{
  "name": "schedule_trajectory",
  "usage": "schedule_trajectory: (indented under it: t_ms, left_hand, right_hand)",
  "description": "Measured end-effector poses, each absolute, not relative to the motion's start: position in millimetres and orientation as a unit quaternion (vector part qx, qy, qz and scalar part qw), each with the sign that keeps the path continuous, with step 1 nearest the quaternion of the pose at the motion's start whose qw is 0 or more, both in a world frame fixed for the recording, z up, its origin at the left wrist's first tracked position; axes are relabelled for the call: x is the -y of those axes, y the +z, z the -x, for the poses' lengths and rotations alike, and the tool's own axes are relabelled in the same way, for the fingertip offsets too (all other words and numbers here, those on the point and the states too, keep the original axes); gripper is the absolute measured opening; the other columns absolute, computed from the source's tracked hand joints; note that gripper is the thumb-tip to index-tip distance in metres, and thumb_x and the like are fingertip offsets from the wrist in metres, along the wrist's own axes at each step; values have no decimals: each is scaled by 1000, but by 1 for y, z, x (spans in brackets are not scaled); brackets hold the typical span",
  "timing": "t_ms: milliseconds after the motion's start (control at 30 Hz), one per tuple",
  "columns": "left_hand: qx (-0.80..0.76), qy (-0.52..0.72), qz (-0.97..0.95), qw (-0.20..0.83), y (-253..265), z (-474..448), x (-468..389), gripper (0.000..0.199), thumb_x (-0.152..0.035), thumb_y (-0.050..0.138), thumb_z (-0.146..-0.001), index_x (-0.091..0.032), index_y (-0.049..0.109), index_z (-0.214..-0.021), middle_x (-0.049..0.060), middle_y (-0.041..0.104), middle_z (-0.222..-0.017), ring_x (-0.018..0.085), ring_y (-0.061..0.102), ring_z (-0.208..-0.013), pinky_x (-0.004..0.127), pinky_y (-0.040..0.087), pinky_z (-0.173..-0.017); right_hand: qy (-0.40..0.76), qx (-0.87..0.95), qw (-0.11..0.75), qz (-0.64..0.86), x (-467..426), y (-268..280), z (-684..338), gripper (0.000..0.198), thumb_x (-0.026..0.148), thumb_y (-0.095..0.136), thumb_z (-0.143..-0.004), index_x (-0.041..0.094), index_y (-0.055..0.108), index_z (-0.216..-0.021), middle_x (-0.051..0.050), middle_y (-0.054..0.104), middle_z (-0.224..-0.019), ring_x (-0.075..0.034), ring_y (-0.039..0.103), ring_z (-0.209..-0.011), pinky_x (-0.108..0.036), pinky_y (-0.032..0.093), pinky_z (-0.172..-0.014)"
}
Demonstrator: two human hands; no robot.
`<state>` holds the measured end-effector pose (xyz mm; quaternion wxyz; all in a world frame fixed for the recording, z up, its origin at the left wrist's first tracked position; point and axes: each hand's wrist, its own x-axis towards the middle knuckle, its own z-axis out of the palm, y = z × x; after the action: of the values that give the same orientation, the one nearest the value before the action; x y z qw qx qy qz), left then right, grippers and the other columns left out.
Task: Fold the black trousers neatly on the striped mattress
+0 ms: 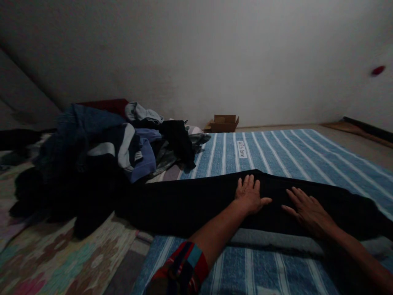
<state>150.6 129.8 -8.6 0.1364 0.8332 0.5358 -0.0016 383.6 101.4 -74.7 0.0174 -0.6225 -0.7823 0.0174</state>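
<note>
Black garment (pixel 190 205) lies lengthwise across blue striped cloth (pixel 219 157), L end nr. clothes pile (pixel 147 157). Your L hand (pixel 249 194) is palm-down on it, fingers spread; your R hand (pixel 310 212) likewise, w/ gap b/w.

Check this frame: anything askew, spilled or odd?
The clothes pile at left looks disorderly: garments lie crumpled and jumbled, some on the floral cloth, while the long black garment lies fairly flat. No spill shows.
</note>
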Motion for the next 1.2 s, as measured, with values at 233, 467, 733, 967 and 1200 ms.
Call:
schedule_trajectory:
  t_ms: [233, 467, 733, 967, 1200]
  left_hand:
    - [-572, -11, -809, 136, -22, -130, -129, 91, -75, 15, -82, -13, 18, -148, 11, 4, -156, 26, -5, -143, 50, 3, -115]
    - [-568, -13, -809, 151, -11, -131, -123, 90, -73, 17, -83, -12, 18, -148, 12, 3, -156, 26, -5, -143, 49, 3, -115]
    - [-589, -13, -797, 130, -18, -122, -114, 92, -75, 13, -82, -11, 18, -148, 12, 4, -156, 26, -5, -143, 49, 4, -115]
    - [-589, -9, -795, 147, -14, -124, -112, 90, -73, 18, -83, -10, 19, -147, 13, 3, -156, 26, -5, -143, 49, 3, -115]
    - [-590, -9, -795, 143, -21, -123, -114, 91, -74, 17, -82, -11, 18, -148, 12, 2, -156, 26, -6, -143, 49, 4, -115]
  right_hand:
    - [23, 770, -6, 638, -101, -74, -382, 73, 62, 25, -86, 16, 41, -140, -13, 28, -150, -28, 18, -140, -51, 22, -110]
    - [17, 764, -11, 645, -101, -71, -380, 75, 61, 26, -85, 14, 36, -143, -13, 28, -150, -27, 19, -140, -49, 23, -111]
    - [34, 762, -26, 646, -101, -66, -377, 72, 60, 26, -86, 15, 39, -141, -13, 27, -151, -28, 17, -140, -50, 22, -111]
    - [27, 770, -12, 637, -101, -65, -381, 69, 56, 29, -86, 14, 41, -139, -15, 29, -150, -30, 21, -139, -53, 24, -109]
    - [28, 776, 10, 630, -103, -70, -383, 65, 58, 28, -85, 20, 47, -135, -14, 35, -147, -31, 25, -138, -55, 26, -107]
